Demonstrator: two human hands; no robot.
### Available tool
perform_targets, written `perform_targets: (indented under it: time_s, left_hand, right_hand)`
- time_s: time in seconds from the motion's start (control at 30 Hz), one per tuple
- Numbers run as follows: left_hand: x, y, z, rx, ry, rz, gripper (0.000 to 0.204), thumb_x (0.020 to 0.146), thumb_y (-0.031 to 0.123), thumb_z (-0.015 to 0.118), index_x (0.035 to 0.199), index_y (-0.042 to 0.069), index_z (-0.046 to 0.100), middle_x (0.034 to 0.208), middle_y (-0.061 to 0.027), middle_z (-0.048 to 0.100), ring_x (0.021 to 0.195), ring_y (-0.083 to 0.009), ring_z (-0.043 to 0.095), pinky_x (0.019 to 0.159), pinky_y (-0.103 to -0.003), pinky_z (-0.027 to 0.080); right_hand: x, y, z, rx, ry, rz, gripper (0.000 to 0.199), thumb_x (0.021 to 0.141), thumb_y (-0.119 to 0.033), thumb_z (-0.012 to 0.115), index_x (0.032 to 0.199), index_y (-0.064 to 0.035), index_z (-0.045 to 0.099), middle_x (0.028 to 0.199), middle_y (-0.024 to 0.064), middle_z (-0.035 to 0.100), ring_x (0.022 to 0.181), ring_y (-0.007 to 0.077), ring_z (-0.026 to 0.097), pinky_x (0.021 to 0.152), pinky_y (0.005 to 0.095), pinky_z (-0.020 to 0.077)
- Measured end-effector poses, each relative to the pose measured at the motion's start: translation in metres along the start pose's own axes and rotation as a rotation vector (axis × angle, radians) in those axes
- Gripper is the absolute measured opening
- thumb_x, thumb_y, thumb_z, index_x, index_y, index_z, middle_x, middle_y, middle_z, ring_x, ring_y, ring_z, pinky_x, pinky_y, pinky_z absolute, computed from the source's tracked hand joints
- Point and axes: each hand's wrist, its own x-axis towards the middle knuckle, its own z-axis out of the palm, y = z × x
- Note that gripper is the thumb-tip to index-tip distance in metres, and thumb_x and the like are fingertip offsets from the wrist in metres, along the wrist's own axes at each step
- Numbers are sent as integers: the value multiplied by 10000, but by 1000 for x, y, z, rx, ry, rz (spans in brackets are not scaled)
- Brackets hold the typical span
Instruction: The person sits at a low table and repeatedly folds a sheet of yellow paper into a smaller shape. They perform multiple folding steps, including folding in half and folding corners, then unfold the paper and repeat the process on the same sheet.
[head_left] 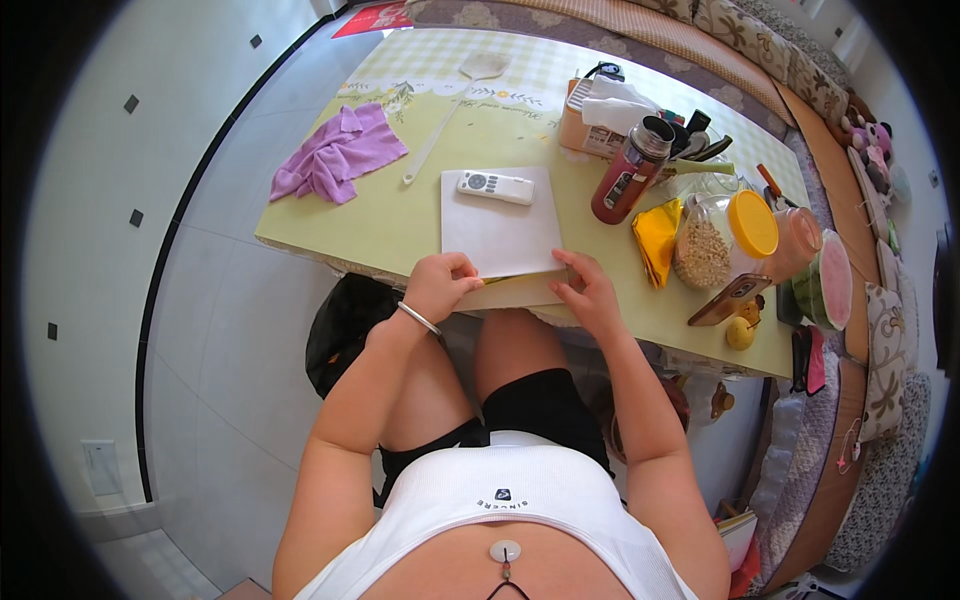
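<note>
A white sheet of paper (500, 238) lies on the table in front of me, with a white remote control (496, 187) resting on its far part. My left hand (440, 287) is closed in a pinch at the sheet's near left corner. At the near right corner my right hand (590, 292) has thumb and forefinger apart, the fingertips by the paper's edge. Between the two hands runs a thin dark and yellowish strip (510, 279) along the near edge; what it is I cannot make out. A pale flap (525, 293) shows just below it.
Left on the table (420, 220) lie a purple cloth (345, 152) and a long-handled spatula (437, 135). To the right stand a dark red flask (632, 172), a tissue box (590, 135), a yellow-lidded jar (705, 245), a phone (728, 300), a yellow fruit (740, 333) and a cut watermelon (828, 282).
</note>
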Motion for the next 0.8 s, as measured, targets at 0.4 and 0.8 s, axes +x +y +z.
perform_targets:
  time_s: [0.4,0.8]
  left_hand:
    - [1,-46,-16,264,147,615,183,711,15,744,888,62,748,1123,-113,734,1111,-332,646,978,-452,507]
    - [-3,-37,-17,245,147,495,161,735,-28,723,881,38,733,1116,-127,741,1154,-334,650,1014,-419,510]
  right_hand:
    - [21,35,6,-136,32,-198,409,760,90,634,1106,-104,734,1274,104,691,1312,315,524,1067,420,446]
    - [90,10,-8,-441,-557,-313,803,724,88,539,1504,-84,465,1548,129,473,1448,298,402,1165,438,326]
